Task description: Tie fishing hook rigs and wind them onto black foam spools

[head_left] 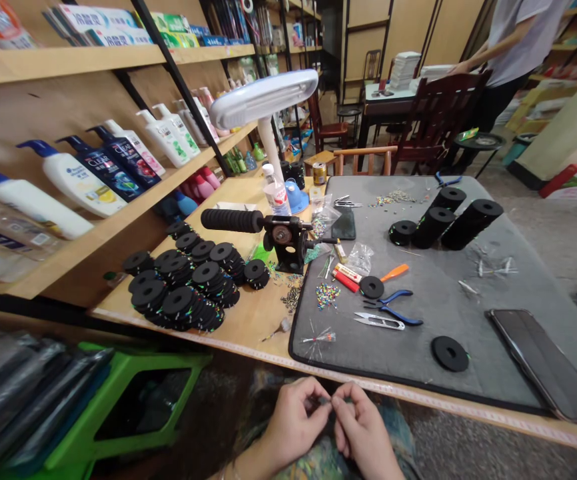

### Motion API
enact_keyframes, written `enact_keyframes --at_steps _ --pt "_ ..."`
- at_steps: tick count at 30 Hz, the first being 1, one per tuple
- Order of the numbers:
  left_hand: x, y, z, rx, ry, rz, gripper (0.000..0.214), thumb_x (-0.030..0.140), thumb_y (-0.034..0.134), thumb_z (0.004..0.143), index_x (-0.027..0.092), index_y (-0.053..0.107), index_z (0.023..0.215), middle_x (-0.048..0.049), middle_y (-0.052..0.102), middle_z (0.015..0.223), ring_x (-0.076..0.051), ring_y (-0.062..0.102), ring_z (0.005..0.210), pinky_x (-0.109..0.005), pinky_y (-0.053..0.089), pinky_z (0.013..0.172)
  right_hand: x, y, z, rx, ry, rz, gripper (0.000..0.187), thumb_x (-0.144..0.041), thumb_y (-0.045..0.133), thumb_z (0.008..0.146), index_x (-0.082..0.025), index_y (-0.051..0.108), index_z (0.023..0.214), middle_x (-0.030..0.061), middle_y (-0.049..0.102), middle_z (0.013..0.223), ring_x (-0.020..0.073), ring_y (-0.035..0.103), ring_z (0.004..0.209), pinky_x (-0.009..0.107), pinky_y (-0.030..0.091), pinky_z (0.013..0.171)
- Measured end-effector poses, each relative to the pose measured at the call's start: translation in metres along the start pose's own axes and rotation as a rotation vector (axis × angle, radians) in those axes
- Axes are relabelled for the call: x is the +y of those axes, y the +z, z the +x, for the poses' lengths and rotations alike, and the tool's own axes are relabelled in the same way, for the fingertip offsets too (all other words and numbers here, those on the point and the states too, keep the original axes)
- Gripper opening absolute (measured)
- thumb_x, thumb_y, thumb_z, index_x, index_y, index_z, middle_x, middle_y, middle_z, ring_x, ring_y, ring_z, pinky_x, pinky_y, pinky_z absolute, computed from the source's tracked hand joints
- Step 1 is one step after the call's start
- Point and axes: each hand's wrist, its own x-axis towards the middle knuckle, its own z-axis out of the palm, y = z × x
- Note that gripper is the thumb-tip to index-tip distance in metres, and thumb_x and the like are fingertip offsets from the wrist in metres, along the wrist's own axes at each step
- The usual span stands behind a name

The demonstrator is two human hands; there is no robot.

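My left hand [301, 410] and my right hand [358, 420] meet at the fingertips over my lap, just off the table's front edge. Each is closed in a pinch; whatever lies between the fingertips is too small to make out. Beyond them on the grey mat [448, 287] lie a black foam spool [450, 353], thread snips [379, 321], blue-handled pliers [393, 305] and a smaller black spool [371, 287]. A tuft of fine wires with a red bit [324, 337] rests at the mat's near left corner, close to a pile of coloured beads [327, 295].
Stacks of black spools [183, 303] crowd the table's left side beside a black winding device [286, 237]. A white lamp [266, 100] and a bottle [276, 193] stand behind. A phone [548, 363] lies at right. Another person [518, 47] stands at the far table.
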Motion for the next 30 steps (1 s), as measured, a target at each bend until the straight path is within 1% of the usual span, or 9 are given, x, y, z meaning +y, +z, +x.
enact_keyframes --at_steps 4,7,10,17,20,22,24,26,30 --pt "-0.0002 0.0025 0.0011 -0.056 -0.068 -0.141 0.004 0.017 0.06 0.073 0.014 0.059 0.071 -0.0026 0.063 0.065 -0.013 0.056 0.059 -0.02 0.044 0.055 -0.0035 -0.0008 0.0 0.019 0.033 0.069 0.052 -0.072 0.059 0.067 -0.023 0.045 0.075 -0.0125 0.043 0.029 0.0039 0.025 0.026 0.015 0.015 0.03" --pt "-0.0003 0.0038 0.0007 -0.099 -0.141 -0.249 0.005 0.018 0.06 0.073 0.015 0.056 0.073 -0.0001 0.06 0.062 -0.011 0.054 0.053 -0.019 0.043 0.048 -0.0038 -0.0025 0.0006 0.054 0.07 0.159 0.05 -0.069 0.062 0.068 -0.023 0.046 0.077 -0.0143 0.04 0.029 0.0029 0.019 0.026 0.015 0.011 0.03" --pt "0.0014 0.0036 0.0005 -0.138 -0.203 -0.339 0.01 0.022 0.06 0.074 0.016 0.053 0.075 0.0018 0.058 0.058 -0.009 0.05 0.046 -0.019 0.041 0.042 -0.003 -0.0042 0.0013 0.055 0.068 0.217 0.049 -0.067 0.064 0.069 -0.022 0.046 0.077 -0.0155 0.036 0.03 0.0024 0.016 0.028 0.015 0.009 0.031" --pt "0.0083 0.0009 0.001 -0.162 -0.241 -0.419 0.012 0.024 0.059 0.072 0.015 0.053 0.076 0.001 0.059 0.059 -0.01 0.052 0.047 -0.021 0.046 0.045 -0.0039 -0.0044 0.0004 0.07 -0.002 0.209 0.047 -0.065 0.064 0.072 -0.021 0.047 0.078 -0.0165 0.031 0.033 0.0028 0.014 0.032 0.017 0.009 0.035" --pt "0.0055 0.0027 0.0014 -0.177 -0.25 -0.465 0.01 0.024 0.057 0.071 0.016 0.051 0.076 0.0002 0.059 0.061 -0.013 0.057 0.053 -0.022 0.046 0.046 -0.0051 -0.0041 -0.0003 0.075 -0.01 0.194 0.047 -0.064 0.064 0.071 -0.021 0.047 0.077 -0.0165 0.029 0.035 0.0032 0.015 0.034 0.018 0.009 0.036" --pt "0.0021 0.0046 0.002 -0.19 -0.257 -0.492 0.009 0.023 0.055 0.071 0.017 0.049 0.075 0.0011 0.058 0.06 -0.013 0.057 0.051 -0.022 0.044 0.045 -0.0057 -0.0041 -0.0003 0.077 -0.019 0.178 0.047 -0.064 0.065 0.071 -0.021 0.047 0.077 -0.0162 0.029 0.036 0.0035 0.016 0.034 0.018 0.01 0.037" --pt "-0.0007 0.0057 0.0029 -0.19 -0.244 -0.47 0.007 0.022 0.053 0.071 0.018 0.048 0.074 0.0039 0.054 0.054 -0.011 0.05 0.044 -0.02 0.039 0.043 -0.0062 -0.0041 0.0 0.077 -0.02 0.159 0.048 -0.065 0.064 0.07 -0.021 0.047 0.077 -0.016 0.029 0.037 0.0036 0.017 0.034 0.018 0.01 0.037" --pt "-0.001 0.005 0.0038 -0.163 -0.185 -0.402 0.003 0.019 0.051 0.071 0.018 0.049 0.072 0.0062 0.048 0.051 -0.009 0.043 0.044 -0.02 0.035 0.044 -0.0068 -0.0041 0.0003 0.077 -0.017 0.141 0.049 -0.067 0.064 0.069 -0.021 0.047 0.076 -0.0158 0.028 0.038 0.0039 0.017 0.035 0.018 0.01 0.037" --pt "0.0052 0.0012 0.0047 -0.103 -0.063 -0.257 0.004 0.013 0.051 0.071 0.016 0.054 0.069 0.0032 0.05 0.061 -0.01 0.044 0.059 -0.021 0.036 0.057 -0.0097 -0.0036 -0.0001 0.069 -0.005 0.176 0.048 -0.064 0.067 0.067 -0.021 0.048 0.075 -0.0145 0.026 0.044 0.0045 0.017 0.038 0.018 0.01 0.038"
